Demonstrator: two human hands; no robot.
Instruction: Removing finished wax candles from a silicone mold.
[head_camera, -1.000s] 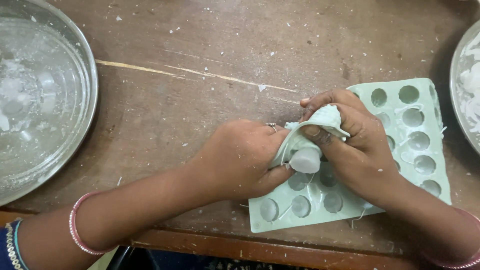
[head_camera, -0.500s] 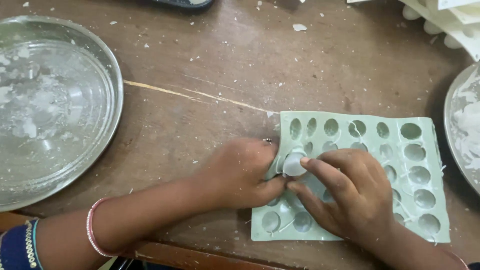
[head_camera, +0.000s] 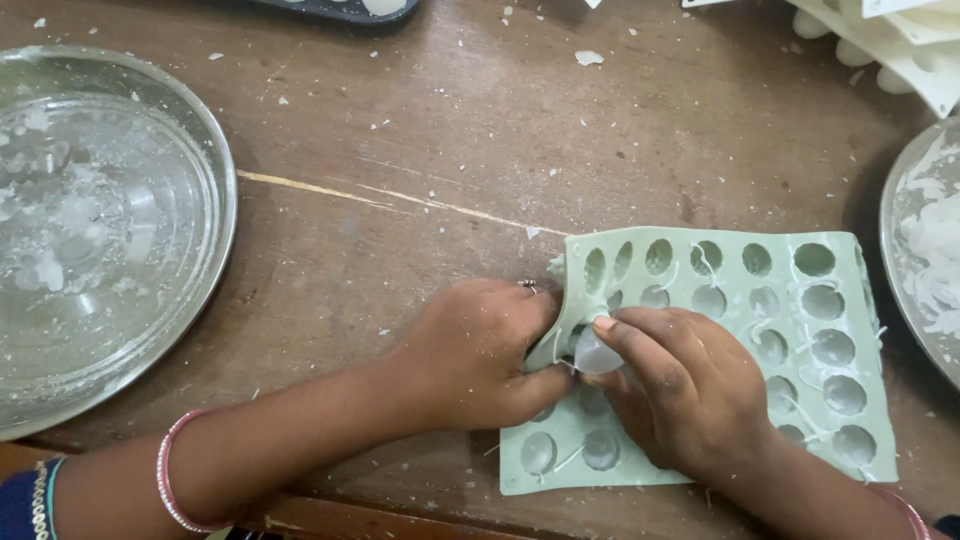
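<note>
A pale green flexible mould (head_camera: 790, 330) with several round cavities lies on the wooden table (head_camera: 450, 150). My left hand (head_camera: 480, 355) grips the mould's left edge and bends it upward. My right hand (head_camera: 690, 390) rests on the mould, its fingertips on a small whitish round piece (head_camera: 597, 352) that stands out of a cavity at the bent edge. Most cavities look hollow, with thin white strands across them.
A large steel plate (head_camera: 215, 180) with white flakes sits at the left. Another steel plate (head_camera: 900, 260) with white shavings is at the right edge. Cream moulds (head_camera: 900, 50) lie at the top right, a dark tray (head_camera: 340, 10) at the top. White crumbs dot the wood.
The mould's lifted, folded corner has come down nearly flat. My hands have shifted lower on it, and the white piece stays between my fingers at the bent edge. The camera view moved up and left.
</note>
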